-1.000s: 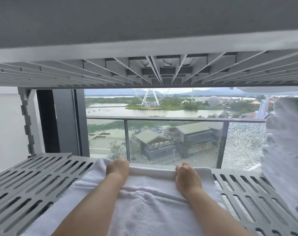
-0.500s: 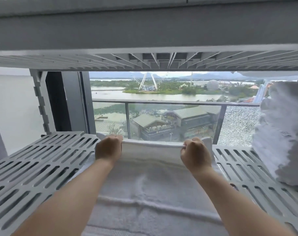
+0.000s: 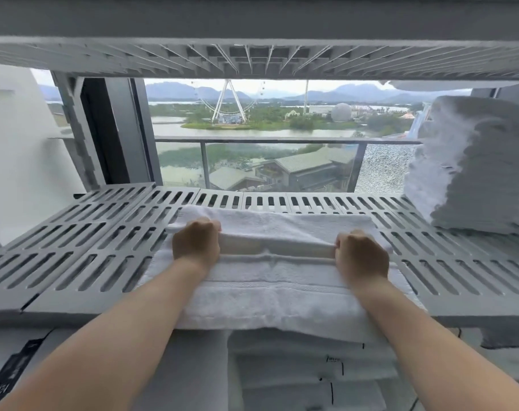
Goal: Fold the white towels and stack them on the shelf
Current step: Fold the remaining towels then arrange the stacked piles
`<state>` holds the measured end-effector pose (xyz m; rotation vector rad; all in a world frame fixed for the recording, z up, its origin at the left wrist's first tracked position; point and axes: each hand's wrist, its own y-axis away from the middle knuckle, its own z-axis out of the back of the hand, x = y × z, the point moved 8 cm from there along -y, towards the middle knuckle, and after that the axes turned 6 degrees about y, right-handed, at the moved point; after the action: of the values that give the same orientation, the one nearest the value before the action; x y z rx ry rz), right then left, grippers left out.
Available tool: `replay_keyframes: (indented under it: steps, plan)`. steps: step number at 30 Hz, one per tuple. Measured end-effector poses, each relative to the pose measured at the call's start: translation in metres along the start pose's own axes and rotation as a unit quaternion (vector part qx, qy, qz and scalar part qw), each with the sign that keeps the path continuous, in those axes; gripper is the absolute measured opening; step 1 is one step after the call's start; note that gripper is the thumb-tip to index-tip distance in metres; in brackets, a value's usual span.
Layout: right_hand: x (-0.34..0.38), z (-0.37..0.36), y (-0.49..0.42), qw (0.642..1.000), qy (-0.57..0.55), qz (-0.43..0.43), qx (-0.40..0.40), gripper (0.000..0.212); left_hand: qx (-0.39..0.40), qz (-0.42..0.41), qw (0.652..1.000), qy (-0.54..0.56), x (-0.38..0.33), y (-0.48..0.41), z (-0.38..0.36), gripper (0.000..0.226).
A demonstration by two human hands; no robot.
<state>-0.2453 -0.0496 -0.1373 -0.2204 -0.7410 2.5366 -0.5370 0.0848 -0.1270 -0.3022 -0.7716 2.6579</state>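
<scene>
- Slatted shelf (image 3: 74, 247): carried the work.
- Left hand (image 3: 196, 243): fingers curled, pinching the raised fold of the white towel (image 3: 270, 295), which lay mid-shelf.
- Right hand (image 3: 361, 256): pinched likewise; both should pull evenly, edges aligned.
- Folded stack (image 3: 474, 167): stood at the far right.

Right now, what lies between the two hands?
Head view: a pinched-up fold of the white towel runs from left hand to right hand.

A grey slotted shelf (image 3: 83, 232) carries 2 things — a flat white towel (image 3: 270, 295) and a folded stack (image 3: 477, 170).
</scene>
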Motion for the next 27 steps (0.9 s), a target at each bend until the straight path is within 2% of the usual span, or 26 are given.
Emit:
replay_keyframes:
  steps: [4,9,16,21,24,27]
  plan:
    - [-0.001,0.009,0.0,0.999,0.025,-0.004,-0.027,0.022,-0.019,-0.041,0.998,-0.039,-0.005,0.006,0.012,0.024]
    - [-0.002,0.013,0.002,0.997,-0.035,0.001,-0.073,0.023,-0.054,-0.097,0.994,-0.024,-0.011,0.017,0.015,0.022]
    - [-0.001,0.002,0.003,0.999,-0.04,0.013,-0.026,0.024,0.013,-0.007,1.0,0.019,0.008,0.013,-0.001,0.028]
    - [0.012,0.018,0.012,0.99,-0.097,0.075,-0.065,0.021,0.031,-0.01,0.999,0.02,0.007,0.015,-0.006,0.025]
    - [0.028,0.03,0.025,0.982,-0.128,0.126,-0.059,0.018,0.091,-0.005,0.994,0.061,0.005,0.024,-0.007,0.028]
    - [0.041,0.043,0.04,0.975,-0.152,0.155,-0.053,0.015,0.221,0.02,0.973,0.058,0.003,0.039,-0.017,0.051]
